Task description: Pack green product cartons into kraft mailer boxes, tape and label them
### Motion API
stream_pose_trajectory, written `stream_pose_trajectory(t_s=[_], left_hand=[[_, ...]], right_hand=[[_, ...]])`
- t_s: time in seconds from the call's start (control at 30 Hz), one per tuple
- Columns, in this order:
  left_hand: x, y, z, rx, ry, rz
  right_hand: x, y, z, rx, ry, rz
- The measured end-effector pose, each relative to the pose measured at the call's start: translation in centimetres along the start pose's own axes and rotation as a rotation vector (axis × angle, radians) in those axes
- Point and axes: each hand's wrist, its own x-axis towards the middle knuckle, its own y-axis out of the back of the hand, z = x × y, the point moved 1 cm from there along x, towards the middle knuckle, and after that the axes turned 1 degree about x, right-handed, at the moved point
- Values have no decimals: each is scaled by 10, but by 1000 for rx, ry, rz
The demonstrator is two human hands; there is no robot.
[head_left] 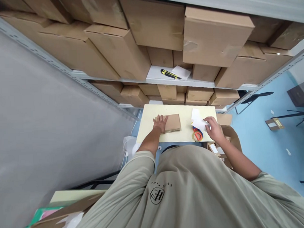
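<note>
My left hand (160, 123) lies with its fingers spread on the left end of a flattened stack of brown cardboard (173, 122). The stack rests on a pale yellow table (152, 110). Over the table's right side, my right hand (213, 128) pinches the edge of a white paper sheet (199, 122) between thumb and fingers. Another white piece (195, 112) shows just behind that sheet; whether the two are joined I cannot tell. Below the paper, near the front edge, lies a tape dispenser (197, 135) in orange and blue, partly covered by the sheet.
Metal shelves (140, 81) packed with cardboard boxes (214, 34) rise beyond the table. A yellow and black box cutter (170, 74) lies on one shelf beside white paper. An open carton (231, 137) with small boxes stands right of the table. A grey wall (53, 115) borders the left.
</note>
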Motion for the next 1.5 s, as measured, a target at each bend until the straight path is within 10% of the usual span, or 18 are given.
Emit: stream_pose_trajectory(t_s=[0.17, 0.37, 0.47, 0.77, 1.07, 1.23, 1.5], left_hand=[[13, 20, -4, -109, -146, -25], [70, 42, 2, -198, -170, -353], [81, 42, -2, -265, -159, -269], [23, -11, -29, -477, -245, 97], [-15, -46, -21, -1001, 40, 578], [-23, -39, -4, -1470, 87, 339], [-28, -48, 5, -1439, 167, 353]], right_hand=[[2, 5, 8, -3, -19, 15], [15, -16, -2, 44, -62, -1], [25, -32, -7, 76, -74, -22], [73, -86, -12, 205, -128, -254], [107, -133, 20, 385, -272, -559], [115, -151, 25, 423, -296, -612], [113, -166, 25, 253, -443, -514]])
